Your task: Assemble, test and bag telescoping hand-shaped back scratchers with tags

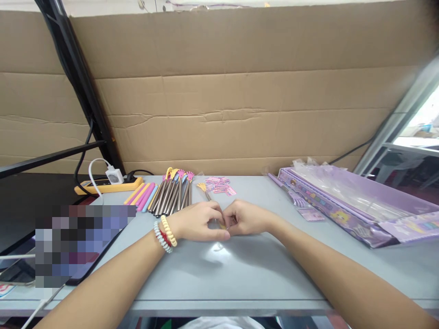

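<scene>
My left hand (200, 220) and my right hand (243, 218) meet over the middle of the grey table. Between them is a thin metal stick with a small yellow hand-shaped end (202, 187) pointing away from me. My left fingers are closed round its near part. My right fingers are pinched at the same end; what exactly they grip is hidden. Beyond my left hand lies a bundle of metal sticks (171, 194) with pink, yellow and blue hand-shaped ends. Several pink printed cards (219, 184) lie behind my hands.
Coloured tubes (141, 196) and a yellow power strip (113, 185) lie at the left, near a blurred tablet (99, 246). A purple box (336, 208) with clear plastic stands at the right, beside a purple stick (286, 189) and card (311, 214). Cardboard (240, 96) rises behind.
</scene>
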{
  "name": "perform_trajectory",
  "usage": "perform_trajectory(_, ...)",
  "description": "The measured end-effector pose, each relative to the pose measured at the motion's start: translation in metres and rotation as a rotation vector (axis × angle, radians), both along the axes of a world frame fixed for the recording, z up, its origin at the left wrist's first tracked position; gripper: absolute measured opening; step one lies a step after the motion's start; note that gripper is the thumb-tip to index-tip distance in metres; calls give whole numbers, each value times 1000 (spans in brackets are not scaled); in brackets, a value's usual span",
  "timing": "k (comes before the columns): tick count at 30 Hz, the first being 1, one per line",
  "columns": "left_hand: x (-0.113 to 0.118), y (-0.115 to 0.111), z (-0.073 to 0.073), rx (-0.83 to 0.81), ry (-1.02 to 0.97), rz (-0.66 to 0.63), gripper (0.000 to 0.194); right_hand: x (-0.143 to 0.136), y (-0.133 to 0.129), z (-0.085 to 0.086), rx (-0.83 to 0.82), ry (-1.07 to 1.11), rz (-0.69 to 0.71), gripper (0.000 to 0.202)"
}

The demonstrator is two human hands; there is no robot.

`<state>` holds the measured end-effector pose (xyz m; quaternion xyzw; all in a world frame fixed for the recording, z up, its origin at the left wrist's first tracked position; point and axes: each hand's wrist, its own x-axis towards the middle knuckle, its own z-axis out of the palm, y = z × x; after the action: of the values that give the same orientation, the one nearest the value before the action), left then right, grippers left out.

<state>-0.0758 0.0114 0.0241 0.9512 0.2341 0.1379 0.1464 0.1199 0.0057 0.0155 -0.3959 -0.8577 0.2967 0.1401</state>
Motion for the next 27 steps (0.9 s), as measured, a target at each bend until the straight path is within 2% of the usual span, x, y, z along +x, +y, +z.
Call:
perform_trajectory(4,0,-3,1,154,4,32,36,1,1,3,-32,126,-1,24)
perform_trajectory(8,0,-2,0,243,-84,19,44,3,2,5,-1,320,-27,32)
perform_trajectory(12,1,-2,-3,345,-153,66,19,3,3,8,40,450,-67,35)
perform_trajectory(17,2,-2,-4,385,-214,91,22,4,2,10,57,447,-55,32)
perform_trajectory(22,1,-1,-6,444,-258,106,14,5,0,10,19,426,-15,33)
perform_trajectory(27,3,0,-6,560,-387,130,16,5,0,10,83,459,-39,32)
